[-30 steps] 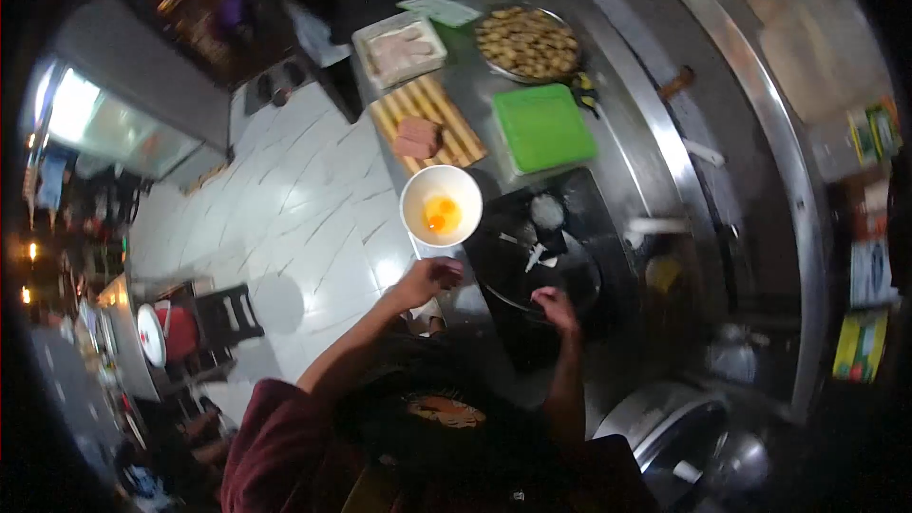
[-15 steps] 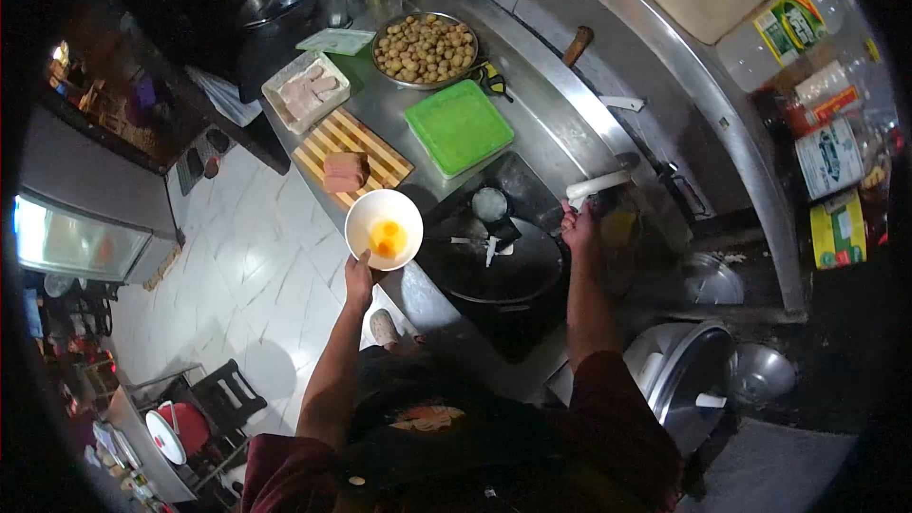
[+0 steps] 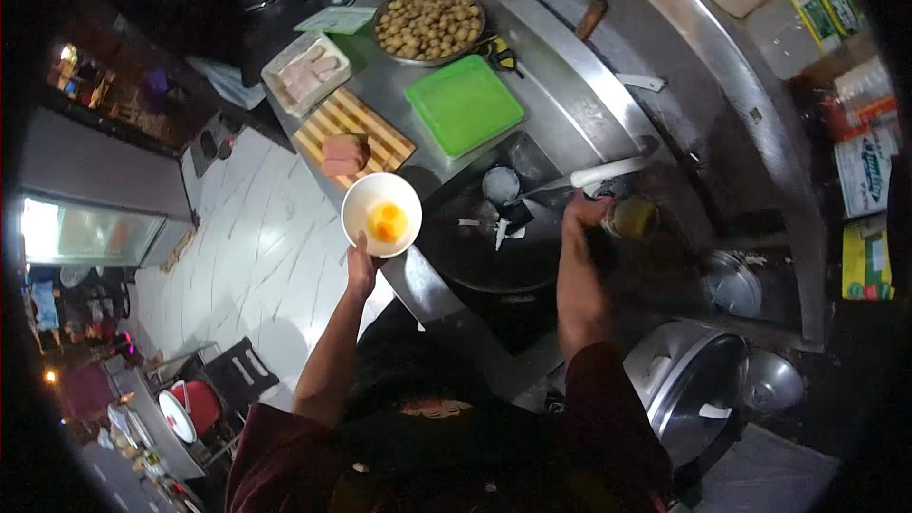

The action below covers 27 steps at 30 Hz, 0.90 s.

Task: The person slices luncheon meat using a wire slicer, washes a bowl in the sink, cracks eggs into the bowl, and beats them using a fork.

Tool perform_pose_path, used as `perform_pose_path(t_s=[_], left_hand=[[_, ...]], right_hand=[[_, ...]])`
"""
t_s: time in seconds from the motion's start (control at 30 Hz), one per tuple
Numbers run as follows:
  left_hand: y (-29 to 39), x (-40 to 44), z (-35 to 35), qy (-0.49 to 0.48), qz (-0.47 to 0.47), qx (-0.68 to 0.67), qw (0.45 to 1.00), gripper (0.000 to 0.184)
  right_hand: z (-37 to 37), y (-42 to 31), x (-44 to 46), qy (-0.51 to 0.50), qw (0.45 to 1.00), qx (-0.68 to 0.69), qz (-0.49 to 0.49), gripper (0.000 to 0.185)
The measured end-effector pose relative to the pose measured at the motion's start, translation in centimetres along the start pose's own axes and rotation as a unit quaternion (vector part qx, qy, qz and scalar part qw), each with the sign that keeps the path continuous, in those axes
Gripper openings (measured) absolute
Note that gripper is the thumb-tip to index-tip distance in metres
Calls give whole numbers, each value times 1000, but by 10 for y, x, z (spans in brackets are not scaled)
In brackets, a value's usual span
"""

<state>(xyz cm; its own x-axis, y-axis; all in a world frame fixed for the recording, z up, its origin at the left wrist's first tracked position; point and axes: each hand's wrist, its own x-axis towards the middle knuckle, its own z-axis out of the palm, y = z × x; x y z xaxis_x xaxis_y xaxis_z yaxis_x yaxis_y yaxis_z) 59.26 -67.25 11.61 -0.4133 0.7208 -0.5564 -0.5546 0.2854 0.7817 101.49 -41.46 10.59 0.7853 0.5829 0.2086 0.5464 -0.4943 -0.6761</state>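
Note:
A white bowl point(image 3: 357, 212) with raw egg yolks point(image 3: 388, 220) in it rests in my left hand point(image 3: 362, 268). Its fingers wrap the near rim and underside, in front of the cutting board. On the right, my right hand point(image 3: 587, 211) is closed at the side of a dark wok point(image 3: 503, 252), just below a white-handled utensil point(image 3: 606, 172). A small whitish thing shows at its fingertips; what they hold is unclear. Close by on the right stands a jar with yellowish contents point(image 3: 633, 219). A glass point(image 3: 501, 186) and small white pieces point(image 3: 502, 231) are over the wok area.
A striped cutting board point(image 3: 380, 138) carries a pink block of meat point(image 3: 344, 154). Behind it are a tub of pale meat point(image 3: 306, 74), a green-lidded container point(image 3: 464, 106) and a bowl of small potatoes point(image 3: 429, 27). A large lidded pot point(image 3: 698, 389) stands at lower right.
My right hand has moved slightly right and up, closer to the jar. The white-handled utensil now lies further right. The bowl stays in my left hand; the view has shifted a little.

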Motion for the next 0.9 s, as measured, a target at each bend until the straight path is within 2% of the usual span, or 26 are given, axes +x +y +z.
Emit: perform_pose_path(t_s=[0.07,0.1,0.17,0.27,0.33,0.4,0.47,0.5,0.57,0.63,0.7,0.77,0.83,0.9], left_hand=[[6,-1,-5,-20,-7,71,997,60],[12,1,1,-31,-14,58,998,59],[18,-4,12,-47,-35,29,998,56],[30,6,38,-102,-90,105,985,51],[34,9,74,-156,-107,99,977,52],[28,23,104,-219,-116,106,963,54],[7,45,131,-306,-84,58,947,52],[-6,63,142,-378,-23,75,922,57],[-16,63,174,-358,-81,61,928,64],[-21,60,196,-359,-115,59,924,69],[-23,61,220,-382,-119,57,915,73],[-42,78,233,-406,-71,85,907,69],[-46,82,243,-398,-52,97,911,65],[-52,83,246,-371,-34,104,922,60]], right_hand=[[-9,1,-3,-36,996,83,18,49],[-18,5,-9,-52,991,122,28,45],[-45,20,-27,-112,961,244,63,37],[-102,40,-77,-185,914,356,62,27],[-178,19,-126,-241,931,274,17,32],[-211,45,-175,-212,961,174,-32,40],[-239,77,-208,-299,953,-37,13,45],[-256,87,-224,-318,946,-59,14,47],[-286,97,-249,-354,930,-100,17,52],[-310,95,-267,-416,891,-169,68,39],[-329,79,-276,-417,875,-204,137,33],[-338,34,-281,-360,883,-205,222,28],[-335,48,-297,-321,921,-148,161,38],[-325,66,-304,-304,937,-47,167,39]])
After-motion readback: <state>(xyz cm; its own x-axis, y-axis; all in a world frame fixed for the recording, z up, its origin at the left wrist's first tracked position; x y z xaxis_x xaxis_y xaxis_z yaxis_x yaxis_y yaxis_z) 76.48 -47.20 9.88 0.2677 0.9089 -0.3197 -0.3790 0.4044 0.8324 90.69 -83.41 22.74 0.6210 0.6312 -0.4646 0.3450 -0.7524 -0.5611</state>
